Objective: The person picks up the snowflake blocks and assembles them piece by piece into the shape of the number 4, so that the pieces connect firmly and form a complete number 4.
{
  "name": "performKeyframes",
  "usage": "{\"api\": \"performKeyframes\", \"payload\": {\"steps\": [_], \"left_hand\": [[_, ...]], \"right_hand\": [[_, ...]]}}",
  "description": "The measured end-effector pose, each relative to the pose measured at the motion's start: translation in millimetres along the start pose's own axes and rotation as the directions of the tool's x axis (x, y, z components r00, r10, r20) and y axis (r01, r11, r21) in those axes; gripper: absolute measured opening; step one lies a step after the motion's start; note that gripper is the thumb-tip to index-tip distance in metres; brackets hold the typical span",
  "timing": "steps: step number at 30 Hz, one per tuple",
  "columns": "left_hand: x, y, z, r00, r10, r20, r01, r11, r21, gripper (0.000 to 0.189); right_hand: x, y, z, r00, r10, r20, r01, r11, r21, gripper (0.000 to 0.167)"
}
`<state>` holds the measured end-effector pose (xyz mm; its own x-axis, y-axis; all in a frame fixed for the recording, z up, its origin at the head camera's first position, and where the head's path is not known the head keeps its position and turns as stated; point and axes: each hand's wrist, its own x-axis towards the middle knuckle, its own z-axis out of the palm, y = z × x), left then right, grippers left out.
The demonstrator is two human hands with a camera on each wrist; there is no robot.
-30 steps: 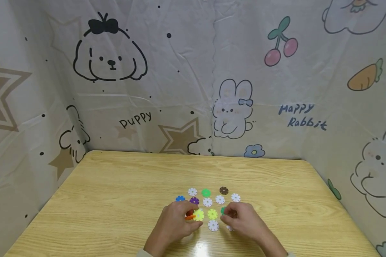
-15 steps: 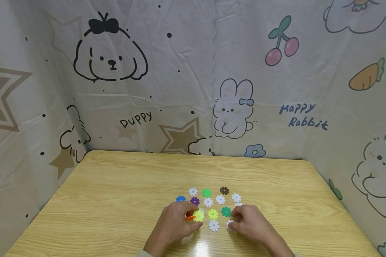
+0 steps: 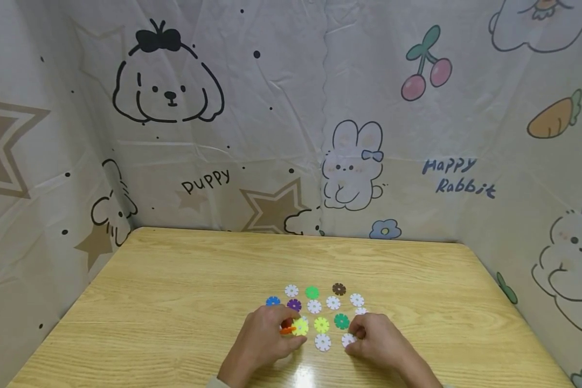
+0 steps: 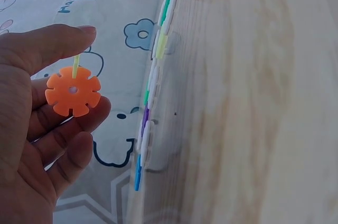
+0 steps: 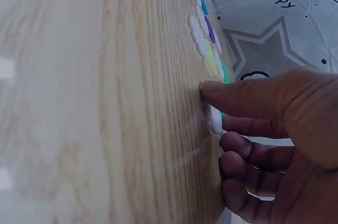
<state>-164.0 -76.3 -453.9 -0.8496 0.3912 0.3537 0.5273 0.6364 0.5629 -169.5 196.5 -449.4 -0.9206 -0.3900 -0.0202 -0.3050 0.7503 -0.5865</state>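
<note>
My left hand (image 3: 265, 335) holds two notched snowflake discs slotted together. The orange disc (image 4: 66, 97) faces the left wrist camera, while the yellow disc (image 3: 300, 327) stands out of it at an angle, by the thumb. My right hand (image 3: 380, 340) is low at the right end of the loose discs, thumb and forefinger curled at the edge of a flat white disc (image 3: 347, 340). Its right side is hidden behind the fingers. A dark green disc (image 3: 341, 321) lies just beyond it. Between the hands lie a second yellow disc (image 3: 321, 325) and another white disc (image 3: 322, 342).
Farther back on the wooden table (image 3: 199, 269) lie several more discs, among them a blue disc (image 3: 272, 301), a purple disc (image 3: 294, 305), a bright green disc (image 3: 312, 292) and a brown disc (image 3: 339, 289). A printed cloth (image 3: 271, 134) hangs around the table.
My right hand has moved slightly right and toward me, from the dark green disc to the white one, uncovering the green disc. My left hand has kept its hold on the joined discs.
</note>
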Motion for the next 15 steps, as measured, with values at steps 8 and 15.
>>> {"api": "performKeyframes", "payload": {"steps": [8, 15], "left_hand": [[0.3, 0.3, -0.1, 1.000, -0.004, 0.012, 0.004, 1.000, 0.010, 0.033], [0.0, 1.7, 0.0, 1.000, 0.005, 0.008, -0.005, 1.000, 0.003, 0.032]], "right_hand": [[1.1, 1.6, -0.8, 0.999, 0.027, 0.017, -0.028, 0.999, 0.029, 0.026], [0.7, 3.4, -1.5, 1.000, 0.019, 0.022, -0.020, 0.999, 0.047, 0.029]]}}
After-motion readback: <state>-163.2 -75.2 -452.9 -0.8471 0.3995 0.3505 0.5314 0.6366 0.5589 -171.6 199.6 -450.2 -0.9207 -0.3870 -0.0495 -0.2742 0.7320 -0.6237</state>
